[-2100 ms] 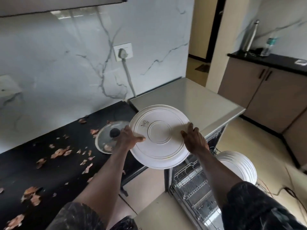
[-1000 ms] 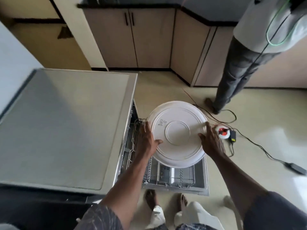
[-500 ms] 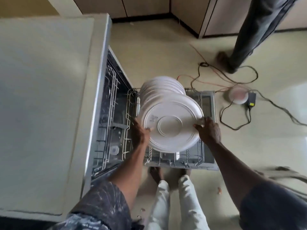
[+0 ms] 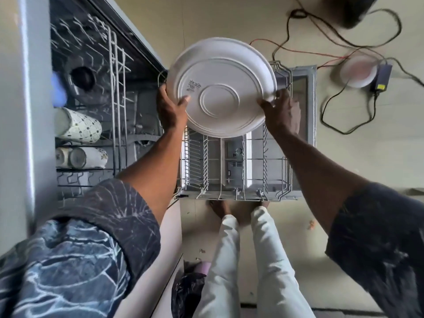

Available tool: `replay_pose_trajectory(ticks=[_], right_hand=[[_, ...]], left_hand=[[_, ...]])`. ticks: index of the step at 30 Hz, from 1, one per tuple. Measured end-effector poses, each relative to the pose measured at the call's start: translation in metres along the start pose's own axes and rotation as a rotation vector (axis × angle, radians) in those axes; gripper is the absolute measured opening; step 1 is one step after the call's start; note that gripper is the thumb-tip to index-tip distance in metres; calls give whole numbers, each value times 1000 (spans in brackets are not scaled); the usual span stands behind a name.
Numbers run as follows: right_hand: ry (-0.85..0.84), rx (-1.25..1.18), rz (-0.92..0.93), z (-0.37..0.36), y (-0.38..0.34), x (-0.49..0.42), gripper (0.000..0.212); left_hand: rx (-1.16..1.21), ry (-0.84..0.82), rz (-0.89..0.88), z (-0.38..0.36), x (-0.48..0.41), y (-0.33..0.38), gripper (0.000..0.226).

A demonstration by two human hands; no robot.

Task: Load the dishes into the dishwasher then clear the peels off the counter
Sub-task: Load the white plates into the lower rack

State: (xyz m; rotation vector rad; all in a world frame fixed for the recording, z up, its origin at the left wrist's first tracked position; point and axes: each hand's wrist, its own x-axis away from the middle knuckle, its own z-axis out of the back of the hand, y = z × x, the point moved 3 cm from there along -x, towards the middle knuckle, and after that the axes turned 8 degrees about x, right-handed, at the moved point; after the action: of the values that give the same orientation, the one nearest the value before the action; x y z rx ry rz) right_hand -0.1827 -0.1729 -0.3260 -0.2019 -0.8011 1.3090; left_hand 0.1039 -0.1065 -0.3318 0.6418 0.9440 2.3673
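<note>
A large white plate (image 4: 221,88) is held underside towards me over the pulled-out lower dishwasher rack (image 4: 234,166). My left hand (image 4: 171,109) grips its left rim with the thumb on the underside. My right hand (image 4: 281,111) grips its right rim. The plate hides the far part of the rack, so the plates racked there cannot be seen. The near part of the rack shows bare wire tines. The open dishwasher (image 4: 96,88) is on the left, with patterned cups (image 4: 79,128) lying in its upper rack.
Black and red cables (image 4: 339,53) and a round white device (image 4: 358,71) lie on the floor to the right. Another person's foot (image 4: 353,12) is at the top right. A dark bag (image 4: 187,292) sits on the floor by my legs.
I turned from the counter to the dishwasher with the plate in both hands. The view has tipped down and drawn closer, and the plate now covers the racked plates seen before.
</note>
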Motion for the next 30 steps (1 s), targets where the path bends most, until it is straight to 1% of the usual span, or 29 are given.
replay_pose_trajectory(ticks=[5, 8, 10, 22, 26, 30], right_hand=[[47, 35, 50, -20, 0, -15, 46], [49, 16, 18, -34, -1, -24, 50], [51, -39, 8, -42, -2, -30, 49], [56, 154, 54, -68, 9, -54, 46], [34, 150, 31, -70, 15, -59, 49], [-2, 163, -10, -73, 17, -62, 51]], left_hand=[[14, 67, -20, -7, -9, -33, 63], [67, 73, 12, -15, -16, -43, 62], [81, 76, 19, -20, -24, -49, 63], [35, 2, 125, -47, -57, -79, 59], [-25, -8, 145, -57, -62, -85, 61], [-45, -54, 170, -65, -65, -89, 63]])
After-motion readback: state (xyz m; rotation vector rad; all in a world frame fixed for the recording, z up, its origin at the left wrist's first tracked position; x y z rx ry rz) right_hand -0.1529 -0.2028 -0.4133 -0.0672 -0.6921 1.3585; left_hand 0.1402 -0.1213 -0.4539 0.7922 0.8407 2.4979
